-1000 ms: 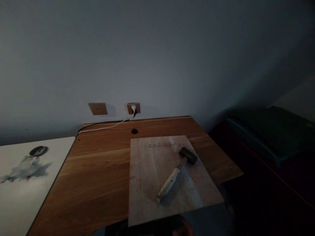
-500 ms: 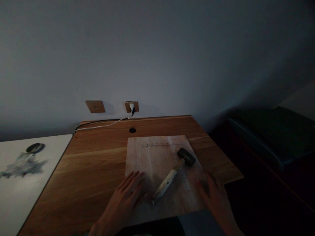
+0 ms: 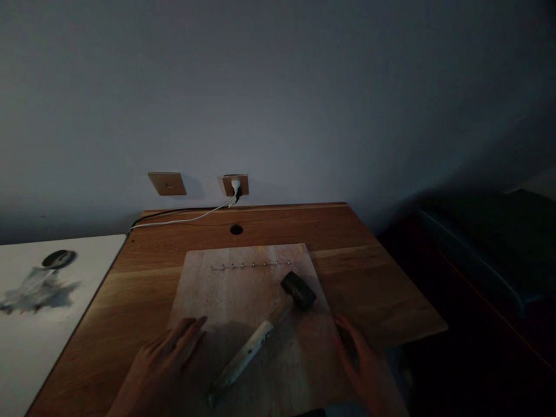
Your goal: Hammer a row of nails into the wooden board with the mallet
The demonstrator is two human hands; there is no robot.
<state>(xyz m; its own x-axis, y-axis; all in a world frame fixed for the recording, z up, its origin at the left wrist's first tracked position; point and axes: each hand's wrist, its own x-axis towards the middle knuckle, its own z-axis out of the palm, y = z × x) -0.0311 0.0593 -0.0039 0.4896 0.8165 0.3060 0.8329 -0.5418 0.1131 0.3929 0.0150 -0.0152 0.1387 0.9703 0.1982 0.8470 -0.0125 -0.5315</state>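
A flat wooden board [image 3: 217, 295] lies at the front of the wooden desk, held between my two hands. My left hand [image 3: 158, 362] grips its left edge, the fingertips over the top face. At the right edge my right hand [image 3: 362, 368] has hold of it, thumb and fingers spread apart along the side. On the board rests a hammer [image 3: 259, 337], its dark head toward the far right and its pale, worn handle pointing at me; neither hand touches it. Behind the hammer, a row of several small nails [image 3: 254, 265] stands in the board near its far edge.
The wooden desk [image 3: 130, 289] meets a grey wall. A plugged-in socket [image 3: 235, 185] and a second wall plate [image 3: 167, 183] sit above it, with cables [image 3: 186, 220] along the back edge. A cable hole [image 3: 236, 229] is behind the board. A white surface [image 3: 26, 359] adjoins on the left.
Both hands have shifted the board left and toward me, with the hammer and nails moving along on it. My left hand is now farther left and lower in view.
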